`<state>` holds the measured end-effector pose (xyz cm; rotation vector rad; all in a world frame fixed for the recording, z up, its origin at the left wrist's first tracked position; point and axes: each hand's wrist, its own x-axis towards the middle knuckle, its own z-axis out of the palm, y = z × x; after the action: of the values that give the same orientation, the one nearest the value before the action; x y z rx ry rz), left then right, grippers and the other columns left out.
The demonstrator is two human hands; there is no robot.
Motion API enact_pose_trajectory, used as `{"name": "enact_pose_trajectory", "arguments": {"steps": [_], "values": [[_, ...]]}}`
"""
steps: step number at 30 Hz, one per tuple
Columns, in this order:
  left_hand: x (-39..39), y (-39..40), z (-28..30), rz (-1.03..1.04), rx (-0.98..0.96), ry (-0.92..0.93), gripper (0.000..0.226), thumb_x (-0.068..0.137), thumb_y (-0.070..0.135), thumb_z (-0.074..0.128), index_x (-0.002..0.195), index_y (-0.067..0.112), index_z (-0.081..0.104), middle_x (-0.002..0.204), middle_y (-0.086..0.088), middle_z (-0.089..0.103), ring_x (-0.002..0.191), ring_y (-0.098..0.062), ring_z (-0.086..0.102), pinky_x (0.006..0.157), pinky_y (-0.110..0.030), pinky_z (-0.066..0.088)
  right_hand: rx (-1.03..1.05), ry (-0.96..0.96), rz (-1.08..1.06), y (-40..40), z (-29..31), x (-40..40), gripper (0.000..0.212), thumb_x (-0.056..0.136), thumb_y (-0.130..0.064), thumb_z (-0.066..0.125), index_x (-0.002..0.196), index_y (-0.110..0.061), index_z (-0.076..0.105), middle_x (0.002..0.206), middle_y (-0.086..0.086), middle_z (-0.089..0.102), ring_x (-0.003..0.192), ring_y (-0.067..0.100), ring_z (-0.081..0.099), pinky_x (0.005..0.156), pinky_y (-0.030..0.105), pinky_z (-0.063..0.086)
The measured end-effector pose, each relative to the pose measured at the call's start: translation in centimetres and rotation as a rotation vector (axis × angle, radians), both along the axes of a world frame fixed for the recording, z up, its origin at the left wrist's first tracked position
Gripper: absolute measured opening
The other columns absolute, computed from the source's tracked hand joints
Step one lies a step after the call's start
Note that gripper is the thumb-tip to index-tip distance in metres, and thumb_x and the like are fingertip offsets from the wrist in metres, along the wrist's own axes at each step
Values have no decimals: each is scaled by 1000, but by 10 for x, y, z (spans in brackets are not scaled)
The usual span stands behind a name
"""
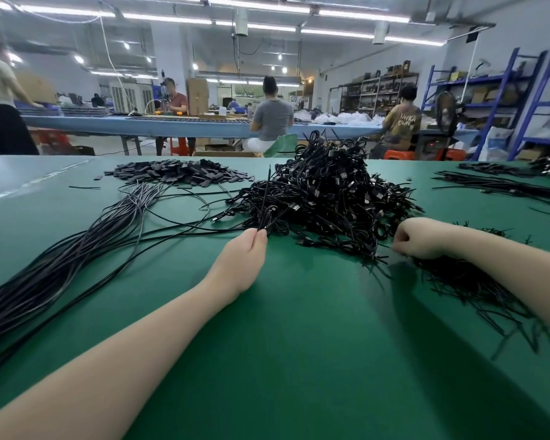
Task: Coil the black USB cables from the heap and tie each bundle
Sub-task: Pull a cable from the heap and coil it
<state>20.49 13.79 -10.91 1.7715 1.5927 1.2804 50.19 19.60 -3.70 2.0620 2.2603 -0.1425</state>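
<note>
Left hand (pixel 242 258) pinches a small coiled black USB cable bundle (pixel 272 217) at the near edge of the tall heap of tied black cables (pixel 327 188); one thin black tie strip (pixel 265 198) stands near upright from it, pointing away. Right hand (pixel 418 238), fingers curled, rests on loose black ties (pixel 470 287); contents cannot tell. Long uncoiled black cables (pixel 77 249) run diagonally across the green tabletop (pixel 299 344), too many to count.

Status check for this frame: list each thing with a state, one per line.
Left hand: pinching a coiled cable at the heap's edge.
Right hand: fingers curled over the ties; grasp unclear.
Cable heap: piled, tangled.
Long cables: uncoiled, lying loose.
Black tags: heaped.
</note>
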Motion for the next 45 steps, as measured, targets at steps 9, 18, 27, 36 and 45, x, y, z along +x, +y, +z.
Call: {"name": "enact_pose_trajectory", "arguments": {"steps": [9, 18, 27, 36, 45], "values": [[0, -1, 0, -46, -19, -59, 33, 102, 37, 34, 79, 14, 41, 67, 1, 43, 61, -17, 36, 61, -37, 33, 368, 280, 155, -11, 26, 1, 7, 80, -24, 77, 84, -20, 74, 85, -4, 71, 71, 3, 60, 62, 16, 42], [6, -8, 2, -77, 58, 213, 36, 102, 41, 32, 74, 18, 31, 69, -4, 46, 66, -27, 41, 67, -44, 40, 449, 417, 590, -75, 23, -106, 8, 81, -21, 75, 80, -24, 68, 75, -13, 69, 71, 1, 64, 73, 22, 54], [13, -11, 3, 75, 8, 474, 31, 102, 42, 32, 87, 15, 28, 96, -18, 61, 90, -44, 55, 68, -41, 38, 589, 20, 563, -70, 14, -134, 11, 91, -16, 57, 96, -26, 59, 92, -1, 63, 84, 25, 61, 62, 32, 46], [19, -6, 4, 93, 22, 1170, 50, 99, 11, 29, 147, 17, 18, 136, -9, 39, 116, -24, 56, 68, -35, 36, 438, 416, 525, -77, 6, -148, 17, 82, -23, 69, 76, -34, 59, 76, -10, 61, 81, 17, 63, 74, 35, 54], [19, -7, 2, 119, 65, 1259, 40, 101, 16, 25, 140, 15, 32, 133, -2, 46, 105, -22, 62, 51, -30, 23, 402, 229, 648, -75, 20, -137, 12, 84, -23, 69, 95, -27, 73, 88, -11, 71, 86, 11, 64, 80, 34, 53]]}}
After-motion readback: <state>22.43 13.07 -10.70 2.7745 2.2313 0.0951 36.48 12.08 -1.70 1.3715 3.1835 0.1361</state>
